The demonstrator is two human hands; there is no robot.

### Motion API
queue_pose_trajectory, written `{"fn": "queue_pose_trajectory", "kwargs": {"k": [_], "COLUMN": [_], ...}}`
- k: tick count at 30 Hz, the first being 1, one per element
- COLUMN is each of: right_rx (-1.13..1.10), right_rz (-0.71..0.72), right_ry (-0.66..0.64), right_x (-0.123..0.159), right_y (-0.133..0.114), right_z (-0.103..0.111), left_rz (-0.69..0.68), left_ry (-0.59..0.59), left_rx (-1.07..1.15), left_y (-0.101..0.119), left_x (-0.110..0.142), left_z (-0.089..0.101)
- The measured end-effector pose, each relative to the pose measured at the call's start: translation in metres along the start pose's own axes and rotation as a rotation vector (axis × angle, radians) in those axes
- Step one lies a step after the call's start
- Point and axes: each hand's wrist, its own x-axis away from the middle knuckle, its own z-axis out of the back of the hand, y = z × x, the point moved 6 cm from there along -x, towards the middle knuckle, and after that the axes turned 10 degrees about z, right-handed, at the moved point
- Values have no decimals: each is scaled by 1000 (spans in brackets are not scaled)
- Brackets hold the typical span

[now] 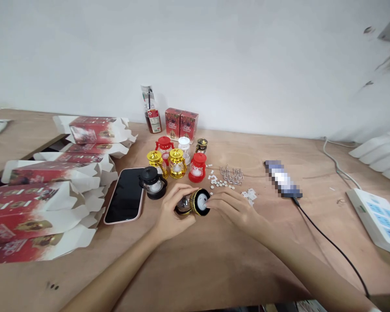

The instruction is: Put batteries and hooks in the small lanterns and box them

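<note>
A small black-and-gold lantern [193, 203] is held tipped on its side just above the desk [214, 268], its pale underside turned towards the right hand [235, 207]. It is gripped around the body by the left hand [171, 213], the fingers being curled closed on it. The right hand is half closed, with its bunched fingertips brought to the rim of the base; whether anything small is pinched there cannot be told. The step in hand is judged to be some fitting or handling at the underside, and a steady grip from the left and fine fingertip placement from the right seem to be called for next.

Eight lanterns are counted in all, the held one included. Seven are stood upright beyond the hands: two red lanterns [198, 168], two gold lanterns [177, 164], one white lantern [184, 145], one black lantern [152, 183] and one dark lantern with gold trim [201, 146]. Behind them two red boxes [189, 125] and one bottle [154, 118] are seen. Two phones [125, 195] are laid out, one on either side. To the left, several unfolded cartons [39, 203] are overlapped, so no sure count is allowed. White discs [219, 184], metal wires [232, 174] and white scraps [249, 196] are heaped too closely to be numbered.
</note>
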Motion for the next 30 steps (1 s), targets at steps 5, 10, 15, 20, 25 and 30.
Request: {"fn": "queue_pose_trajectory", "kwargs": {"k": [5,10,15,20,25,30], "right_rx": [66,-123,-283,-283,167,221], "right_rz": [42,-76,-219,-538,-754,-739], "right_ry": [-85,-53,-38,-40,-268,-461], "right_x": [-3,0,-1,23,73,91], "right_y": [-3,11,20,54,120,149], "right_z": [-5,-8,-6,13,24,1], "left_rz": [30,23,-35,-20,155,351], "left_ry": [-8,-17,-71,-59,73,160], "left_rx": [-40,-90,-126,-94,76,282], "left_y": [-2,-2,3,4,-4,-16], "left_x": [1,3,6,6,3,1], "left_z": [-1,-2,-6,-5,5,10]}}
